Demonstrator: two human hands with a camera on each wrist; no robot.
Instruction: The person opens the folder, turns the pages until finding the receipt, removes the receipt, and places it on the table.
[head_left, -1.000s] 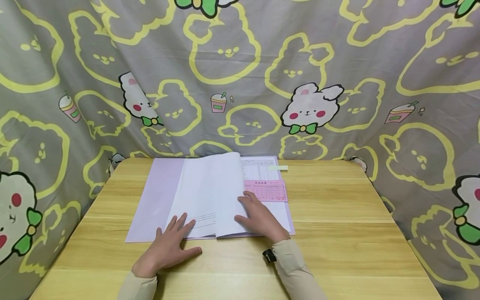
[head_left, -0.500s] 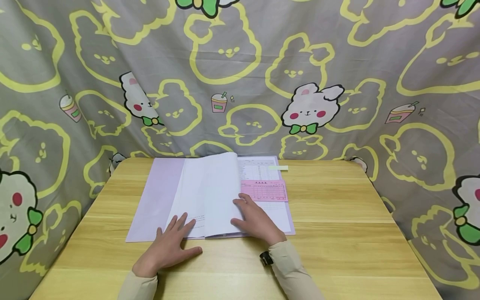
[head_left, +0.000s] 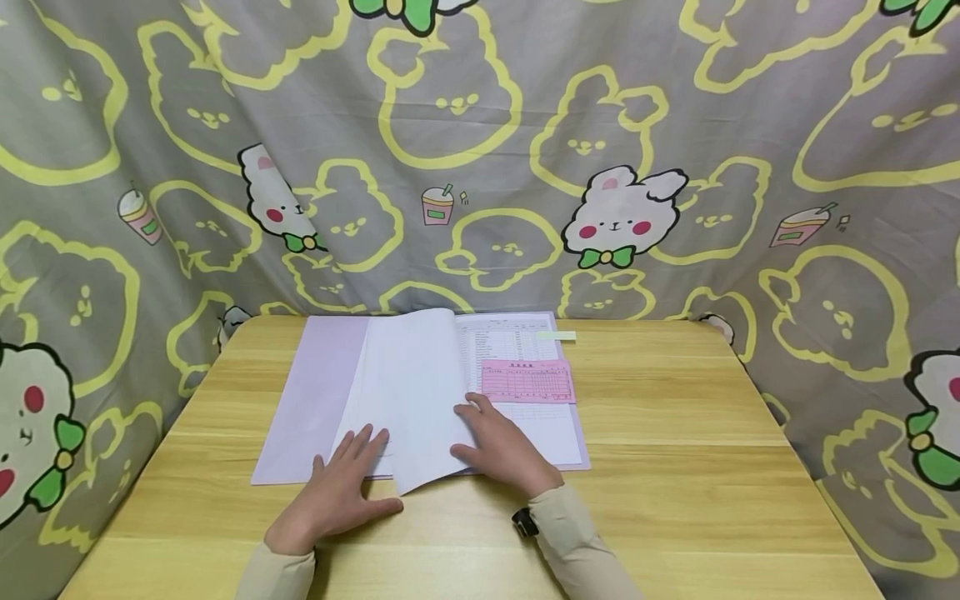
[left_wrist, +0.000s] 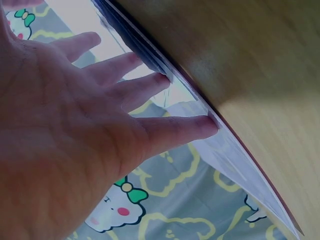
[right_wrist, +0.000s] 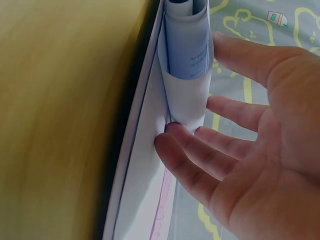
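Observation:
An open lilac folder [head_left: 311, 383] of papers lies on the table. A white page [head_left: 420, 383] in it bows over to the left, its loose edge curled up. My right hand [head_left: 506, 446] has fingertips against that page's right side; in the right wrist view the rolled sheet [right_wrist: 187, 102] stands by the thumb and loosely bent fingers. With fingers spread, my left hand [head_left: 341, 483] rests on the lower left sheets, its thumb over the table. A pink printed form [head_left: 527, 382] lies on a sheet with a printed table [head_left: 498, 337], right of the curled page.
A pale green sticky tab [head_left: 556, 336] juts from the folder's right edge. The wooden table [head_left: 675, 433] extends on both sides. Behind and beside it hangs a grey curtain [head_left: 510, 183] with cartoon drawings. A black band [head_left: 525, 523] sits at the right wrist.
My right hand has moved slightly left, pushing the page over with it. More of the printed table and pink form shows, and the page's lower corner sticks out further. The left hand stays put.

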